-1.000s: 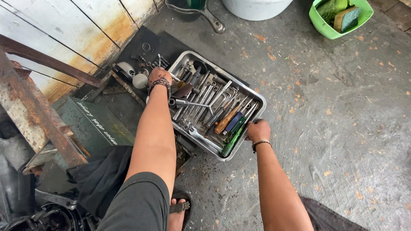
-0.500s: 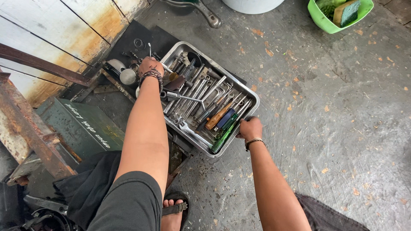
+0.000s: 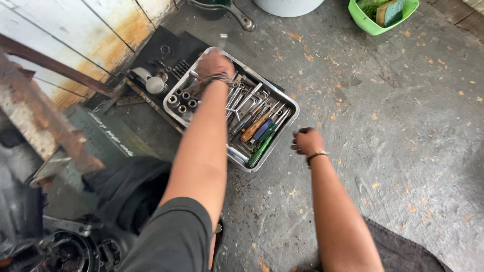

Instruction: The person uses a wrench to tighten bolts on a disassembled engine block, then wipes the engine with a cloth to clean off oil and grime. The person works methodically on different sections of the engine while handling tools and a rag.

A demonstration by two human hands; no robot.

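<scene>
— Overhead, then: metal tray (image 3: 285,103) on stained concrete floor (image 3: 403,131), shallow, rectangular, dull silver, crammed with tools. What else inside?

— Wrenches and bare steel shafts (image 3: 247,100) jumbled across the middle; screwdrivers with orange (image 3: 254,127), blue (image 3: 264,129) and green handles (image 3: 260,147) lined up toward the near right edge; round sockets (image 3: 182,99) clustered at the left end.

— And the hands?

— Left hand (image 3: 214,65) down in the tray's far corner, dark wristband (image 3: 218,78) showing, knuckles up, grip curled over the tools; blurred, so cannot tell whether anything is grasped. Right hand (image 3: 306,140) just off the tray's near right corner, low over the floor, grip clenched into a fist, nothing visible in it, thin bracelet (image 3: 316,155) at the wrist.

— Surroundings?

— Black mat (image 3: 166,43) under and behind the tray, scattered with small rings and bits, plus a steel cup-shaped part (image 3: 155,84). Rusty metal frame (image 3: 45,121) and flaking white wall (image 3: 65,25) at left, a green metal box (image 3: 106,136) below them. Green plastic basin (image 3: 380,22) with sponges at top right, well apart from the tray; pale bucket base (image 3: 287,5) at top centre. Dark machine parts (image 3: 70,247) at bottom left.

— Anything in the way?

— Left forearm lying across the tray's middle, hiding part of the contents.
</scene>
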